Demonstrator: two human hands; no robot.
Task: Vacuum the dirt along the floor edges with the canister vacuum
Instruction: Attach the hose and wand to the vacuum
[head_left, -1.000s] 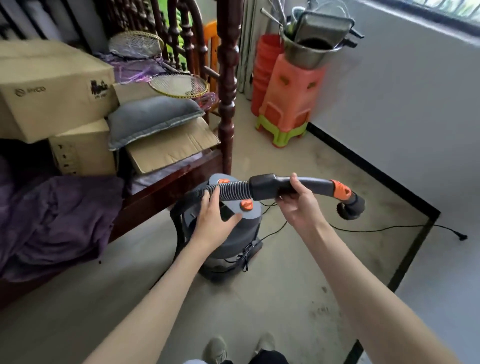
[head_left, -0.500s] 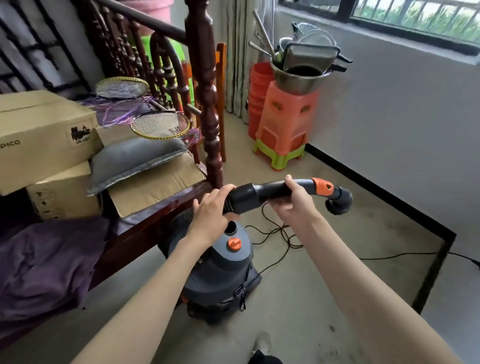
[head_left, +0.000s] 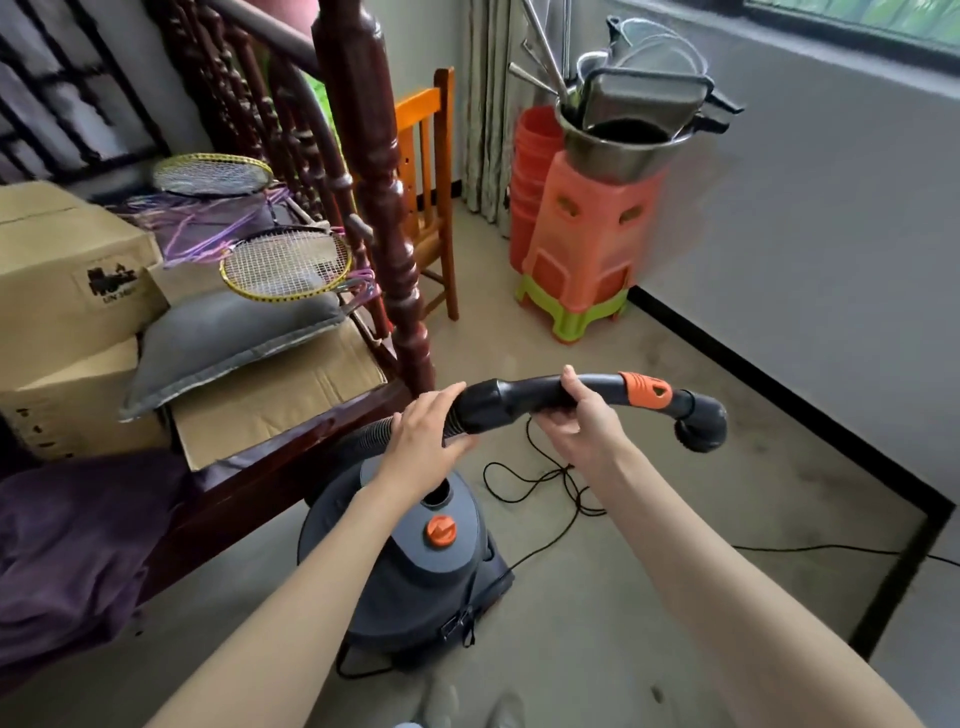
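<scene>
A dark grey canister vacuum (head_left: 415, 582) with an orange knob stands on the beige floor right in front of me. Its black curved hose handle (head_left: 519, 397) with an orange collar ends in a round black nozzle (head_left: 701, 423) pointing down to the right. My left hand (head_left: 423, 439) grips the ribbed hose where it joins the handle. My right hand (head_left: 579, 418) holds the handle's middle from below, fingers curled over it. The vacuum's black cord (head_left: 545, 488) lies looped on the floor behind the canister.
A dark wooden bed frame (head_left: 374, 208) stacked with cardboard boxes (head_left: 78, 280), a grey cushion and badminton rackets fills the left. Orange plastic stools (head_left: 587, 244) carrying metal pots stand in the far corner by a wooden chair. A black floor border (head_left: 810, 421) runs along the grey wall.
The view has risen and tilted up. My left hand moved from the canister top onto the ribbed hose. The handle stays level in my right hand.
</scene>
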